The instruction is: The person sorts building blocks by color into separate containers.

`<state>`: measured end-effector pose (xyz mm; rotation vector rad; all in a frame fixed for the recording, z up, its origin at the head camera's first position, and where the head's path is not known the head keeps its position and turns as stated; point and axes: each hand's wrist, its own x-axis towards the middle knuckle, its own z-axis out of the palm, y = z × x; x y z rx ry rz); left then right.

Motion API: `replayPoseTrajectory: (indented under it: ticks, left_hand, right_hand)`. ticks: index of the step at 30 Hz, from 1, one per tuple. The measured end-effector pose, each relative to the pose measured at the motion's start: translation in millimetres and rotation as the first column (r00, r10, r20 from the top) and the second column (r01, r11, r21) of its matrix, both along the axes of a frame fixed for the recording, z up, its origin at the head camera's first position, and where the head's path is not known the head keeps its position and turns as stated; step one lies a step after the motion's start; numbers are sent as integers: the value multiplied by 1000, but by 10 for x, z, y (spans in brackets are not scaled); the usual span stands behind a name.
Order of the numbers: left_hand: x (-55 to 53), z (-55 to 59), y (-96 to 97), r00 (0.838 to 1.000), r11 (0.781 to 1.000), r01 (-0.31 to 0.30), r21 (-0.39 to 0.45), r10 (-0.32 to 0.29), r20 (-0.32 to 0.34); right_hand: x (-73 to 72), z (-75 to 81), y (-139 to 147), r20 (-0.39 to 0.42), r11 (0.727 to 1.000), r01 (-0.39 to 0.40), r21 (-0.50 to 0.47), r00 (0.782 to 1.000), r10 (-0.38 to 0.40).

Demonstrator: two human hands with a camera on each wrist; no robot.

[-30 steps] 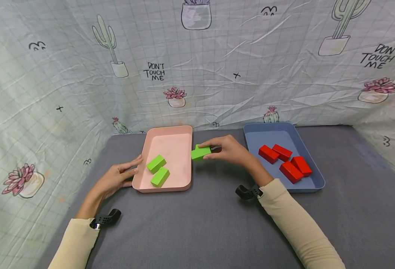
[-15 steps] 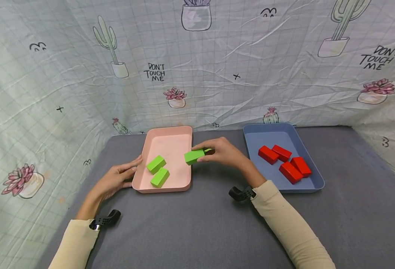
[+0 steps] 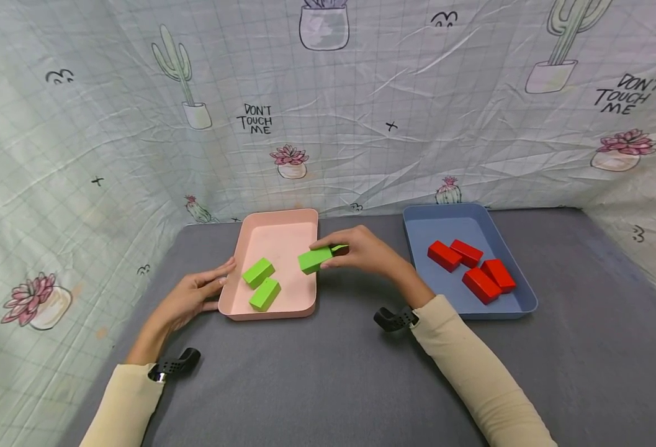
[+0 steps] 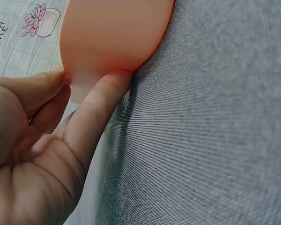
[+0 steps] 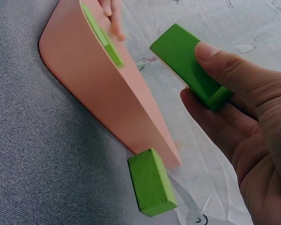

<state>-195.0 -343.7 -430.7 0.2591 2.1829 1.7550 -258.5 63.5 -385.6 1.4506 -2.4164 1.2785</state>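
Note:
My right hand [image 3: 363, 251] pinches a green block [image 3: 314, 259] between thumb and fingers, above the right side of the pink tray [image 3: 283, 233]. The right wrist view shows this held block [image 5: 182, 61] raised over the tray's rim. Another green block [image 5: 150, 183] rests on the cloth beside the tray's outer wall, mostly hidden behind the hand in the head view. Inside the tray lie two green blocks [image 3: 257, 273], close together at the left. My left hand [image 3: 188, 298] touches the tray's left wall with extended fingers; its thumb [image 4: 100, 101] presses low on the wall.
To the right stands a blue tray [image 3: 439, 214] holding several red blocks [image 3: 481, 285]. Dark grey cloth [image 3: 328, 379] covers the table. A printed white curtain [image 3: 361, 155] rises close behind both trays.
My right hand has moved left with the green block, from beside the pink tray's right edge to over its inside. The left hand stays at the tray's side.

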Motion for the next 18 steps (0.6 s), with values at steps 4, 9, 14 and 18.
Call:
replayPoseTrajectory:
  ticks: [4, 9, 14, 18]
  left_hand:
    - [-3, -13, -5, 1000, 1000, -5, 2, 5, -6]
    - [8, 2, 5, 1000, 1000, -7, -2, 7, -23]
    - [9, 11, 20, 1000, 1000, -16, -9, 16, -22]
    - [10, 24, 22, 999, 1000, -23, -19, 22, -34]
  right_hand:
    - [-5, 8, -17, 13, 1000, 0, 21, 1000, 0]
    - [-15, 25, -50, 22, 999, -16, 33, 1000, 15]
    - [-20, 22, -96, 9, 999, -29, 18, 1000, 29]
    - [-14, 29, -119, 7, 999, -32, 14, 999, 32]
